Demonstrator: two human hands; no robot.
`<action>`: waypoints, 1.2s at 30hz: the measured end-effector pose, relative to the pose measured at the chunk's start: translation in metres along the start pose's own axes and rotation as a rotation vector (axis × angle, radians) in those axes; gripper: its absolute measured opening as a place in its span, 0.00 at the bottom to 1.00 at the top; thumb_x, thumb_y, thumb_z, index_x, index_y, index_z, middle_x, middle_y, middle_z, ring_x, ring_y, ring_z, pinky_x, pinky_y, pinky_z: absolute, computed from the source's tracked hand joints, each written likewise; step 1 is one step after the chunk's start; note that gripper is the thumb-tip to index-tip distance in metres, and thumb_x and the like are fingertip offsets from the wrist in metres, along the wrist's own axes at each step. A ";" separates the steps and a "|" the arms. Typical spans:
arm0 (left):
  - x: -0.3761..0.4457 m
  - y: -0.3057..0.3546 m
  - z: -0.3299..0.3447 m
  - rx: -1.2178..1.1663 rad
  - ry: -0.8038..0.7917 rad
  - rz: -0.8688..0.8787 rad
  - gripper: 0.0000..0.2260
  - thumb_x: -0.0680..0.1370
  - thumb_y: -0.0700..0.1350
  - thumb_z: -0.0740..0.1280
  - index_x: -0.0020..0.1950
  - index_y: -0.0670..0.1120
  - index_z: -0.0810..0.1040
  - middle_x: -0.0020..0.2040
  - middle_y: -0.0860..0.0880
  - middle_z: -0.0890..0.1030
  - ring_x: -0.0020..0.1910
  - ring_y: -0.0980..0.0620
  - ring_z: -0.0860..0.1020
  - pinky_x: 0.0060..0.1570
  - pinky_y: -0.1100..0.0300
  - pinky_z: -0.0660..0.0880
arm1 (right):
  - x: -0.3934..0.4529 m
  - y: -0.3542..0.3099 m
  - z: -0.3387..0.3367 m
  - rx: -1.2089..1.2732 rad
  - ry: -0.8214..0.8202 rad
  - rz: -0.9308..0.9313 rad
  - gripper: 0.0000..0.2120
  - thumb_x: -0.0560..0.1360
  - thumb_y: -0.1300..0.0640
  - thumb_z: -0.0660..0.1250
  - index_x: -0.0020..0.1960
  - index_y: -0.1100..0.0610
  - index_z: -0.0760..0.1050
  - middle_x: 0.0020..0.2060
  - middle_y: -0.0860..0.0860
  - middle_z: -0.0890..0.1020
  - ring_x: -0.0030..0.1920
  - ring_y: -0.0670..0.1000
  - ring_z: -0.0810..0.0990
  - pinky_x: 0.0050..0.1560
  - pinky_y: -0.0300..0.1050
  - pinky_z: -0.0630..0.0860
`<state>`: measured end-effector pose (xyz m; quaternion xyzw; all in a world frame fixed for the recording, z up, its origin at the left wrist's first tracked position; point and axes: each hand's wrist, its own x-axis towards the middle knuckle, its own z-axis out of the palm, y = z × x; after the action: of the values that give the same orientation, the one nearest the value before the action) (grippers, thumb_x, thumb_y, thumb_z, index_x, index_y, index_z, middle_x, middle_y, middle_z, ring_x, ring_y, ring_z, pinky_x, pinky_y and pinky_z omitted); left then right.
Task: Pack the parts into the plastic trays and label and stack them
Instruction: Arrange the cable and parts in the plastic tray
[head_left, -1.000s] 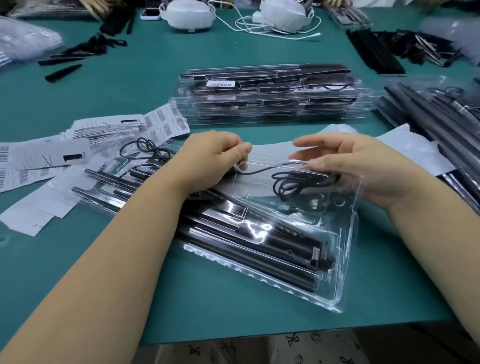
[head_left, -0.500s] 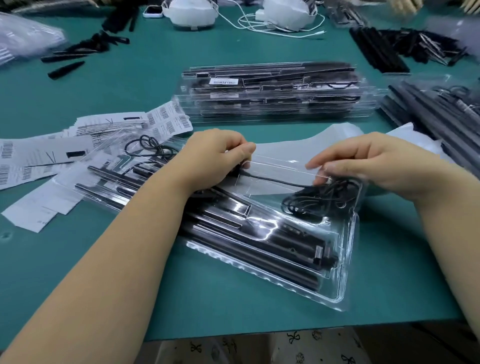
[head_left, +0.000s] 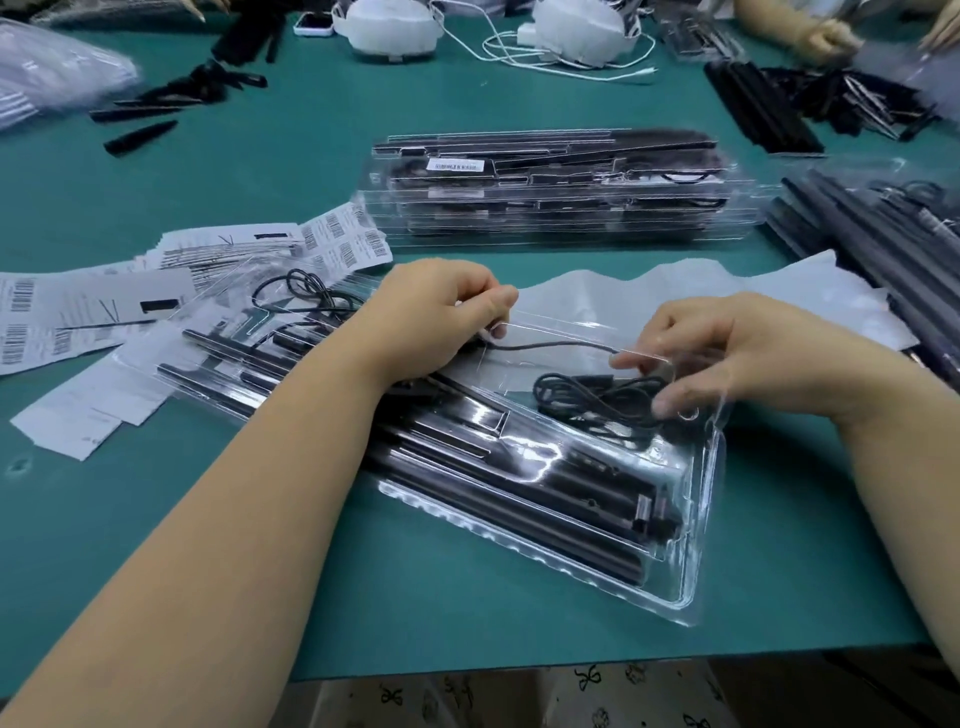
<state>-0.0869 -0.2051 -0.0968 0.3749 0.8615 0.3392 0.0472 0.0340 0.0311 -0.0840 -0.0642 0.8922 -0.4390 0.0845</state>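
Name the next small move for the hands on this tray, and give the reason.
Probably tuck the cable down into its pocket: the right hand pinches the coil at the clear tray, while the left hand holds the straight end that is not yet seated.

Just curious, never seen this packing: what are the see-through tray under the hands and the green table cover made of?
The clear moulded tray looks like thin glossy plastic: transparent, with bright glare streaks. The teal table cover looks like a matte rubbery or vinyl mat, without glare; I cannot tell which.

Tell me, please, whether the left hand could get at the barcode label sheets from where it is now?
Probably yes. The left hand pinches the black cable over the clear tray; the label sheets lie uncovered on the mat just to its left, though it must release the cable first.
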 end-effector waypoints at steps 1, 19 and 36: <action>0.000 0.000 0.000 -0.002 0.003 0.001 0.14 0.80 0.51 0.61 0.36 0.53 0.77 0.26 0.68 0.74 0.27 0.68 0.71 0.29 0.75 0.63 | 0.002 0.000 0.004 0.003 0.030 -0.012 0.19 0.54 0.48 0.76 0.45 0.45 0.85 0.40 0.45 0.78 0.38 0.38 0.77 0.40 0.28 0.71; -0.004 0.001 -0.002 -0.020 -0.065 0.029 0.08 0.75 0.60 0.62 0.50 0.66 0.80 0.37 0.62 0.78 0.45 0.61 0.74 0.50 0.64 0.68 | 0.012 0.008 0.019 -0.214 0.087 -0.111 0.27 0.61 0.36 0.66 0.54 0.49 0.83 0.42 0.43 0.72 0.43 0.43 0.74 0.45 0.32 0.69; -0.004 0.015 0.008 -0.038 -0.151 0.081 0.06 0.71 0.58 0.70 0.40 0.57 0.79 0.36 0.68 0.77 0.33 0.63 0.74 0.32 0.73 0.67 | 0.005 0.010 0.005 -0.084 -0.230 -0.014 0.19 0.70 0.49 0.72 0.61 0.49 0.78 0.55 0.37 0.77 0.58 0.41 0.75 0.59 0.34 0.70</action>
<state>-0.0720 -0.1958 -0.0945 0.4331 0.8329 0.3280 0.1052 0.0297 0.0328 -0.0953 -0.1238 0.8937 -0.3916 0.1806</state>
